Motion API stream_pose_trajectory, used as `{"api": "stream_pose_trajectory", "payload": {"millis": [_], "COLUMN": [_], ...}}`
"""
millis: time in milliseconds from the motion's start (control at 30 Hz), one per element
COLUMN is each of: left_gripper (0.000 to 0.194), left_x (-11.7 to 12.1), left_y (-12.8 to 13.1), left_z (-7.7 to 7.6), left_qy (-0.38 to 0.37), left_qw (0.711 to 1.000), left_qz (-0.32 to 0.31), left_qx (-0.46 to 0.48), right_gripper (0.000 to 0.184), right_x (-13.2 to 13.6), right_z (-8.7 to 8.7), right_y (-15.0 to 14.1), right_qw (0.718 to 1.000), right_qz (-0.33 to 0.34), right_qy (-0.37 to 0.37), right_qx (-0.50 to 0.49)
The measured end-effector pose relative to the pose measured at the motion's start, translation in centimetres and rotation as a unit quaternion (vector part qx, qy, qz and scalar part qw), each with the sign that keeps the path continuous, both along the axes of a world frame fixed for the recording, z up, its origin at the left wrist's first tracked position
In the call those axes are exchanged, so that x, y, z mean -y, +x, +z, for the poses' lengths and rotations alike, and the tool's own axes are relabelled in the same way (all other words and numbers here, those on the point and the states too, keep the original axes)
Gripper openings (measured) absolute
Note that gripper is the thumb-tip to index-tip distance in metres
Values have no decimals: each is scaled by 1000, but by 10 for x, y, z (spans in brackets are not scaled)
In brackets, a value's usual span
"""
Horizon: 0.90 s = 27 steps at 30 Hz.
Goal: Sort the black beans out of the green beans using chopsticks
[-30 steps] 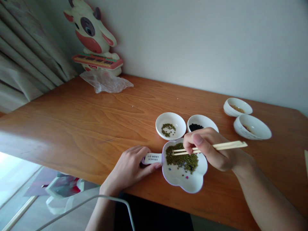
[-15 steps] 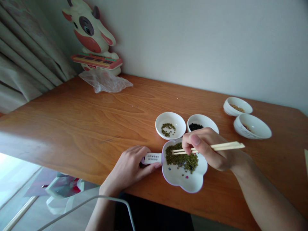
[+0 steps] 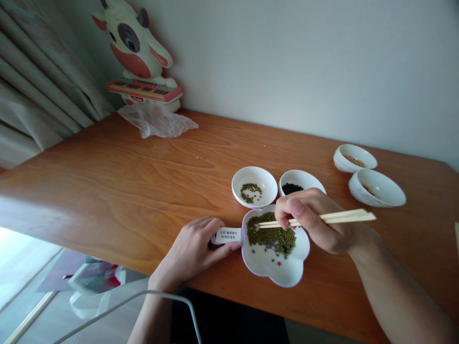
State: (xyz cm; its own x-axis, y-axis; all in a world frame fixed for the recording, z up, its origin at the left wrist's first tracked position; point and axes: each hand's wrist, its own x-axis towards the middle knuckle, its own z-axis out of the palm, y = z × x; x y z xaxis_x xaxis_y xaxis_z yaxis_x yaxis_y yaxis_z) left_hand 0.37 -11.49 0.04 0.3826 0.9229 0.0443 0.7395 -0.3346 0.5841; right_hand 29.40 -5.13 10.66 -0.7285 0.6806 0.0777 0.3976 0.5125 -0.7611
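My left hand (image 3: 199, 246) is closed around the labelled handle of a flower-shaped white dish (image 3: 287, 272) with a lilac rim. Green mung beans (image 3: 274, 239) cover much of the dish's far half. In my right hand (image 3: 315, 217) is a pair of wooden chopsticks (image 3: 344, 217), their tips lying among the beans at the dish's left side. Whether a bean sits between the tips is too small to tell. Just beyond the dish stand a white bowl (image 3: 268, 184) holding some mung beans and a second white bowl (image 3: 311, 180) with black beans, partly hidden by my right hand.
Two more white bowls, one with tan grains (image 3: 354, 161) and one with a little brownish content (image 3: 389, 188), stand at the right. A cow-shaped toy keyboard (image 3: 143, 91) and a clear plastic bag (image 3: 158, 123) occupy the back left. A pale cable (image 3: 143, 294) crosses the lower left.
My right hand has shifted slightly to the right, and the chopsticks' tips now lie closer together among the beans. My left hand and the dish stay in place.
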Motion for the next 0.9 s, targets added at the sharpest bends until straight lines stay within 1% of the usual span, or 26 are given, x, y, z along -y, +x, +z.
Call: {"api": "stream_pose_trajectory", "payload": {"millis": [200,467,633,900], "left_gripper": [45,45,44,44], "left_x": [1,0,1,0], "left_y": [0,-1,-1,0], "left_z": [-1,-3,-2,-1], "left_qy": [6,8,7,8], "left_qw": [1000,1000,1000,1000], "left_qz": [2,0,0,0], "left_qx": [5,3,3,4], "right_gripper": [68,67,66,66], "right_x": [-1,-1,-1,0], "right_z": [2,1,2,2], "right_y": [6,5,4,5], "right_qw": [1000,999,999,999], "right_qz": [-16,-12,-7,-9], "right_qy": [-4,-5,-12,-4], "right_qx": [18,30,34,38]}}
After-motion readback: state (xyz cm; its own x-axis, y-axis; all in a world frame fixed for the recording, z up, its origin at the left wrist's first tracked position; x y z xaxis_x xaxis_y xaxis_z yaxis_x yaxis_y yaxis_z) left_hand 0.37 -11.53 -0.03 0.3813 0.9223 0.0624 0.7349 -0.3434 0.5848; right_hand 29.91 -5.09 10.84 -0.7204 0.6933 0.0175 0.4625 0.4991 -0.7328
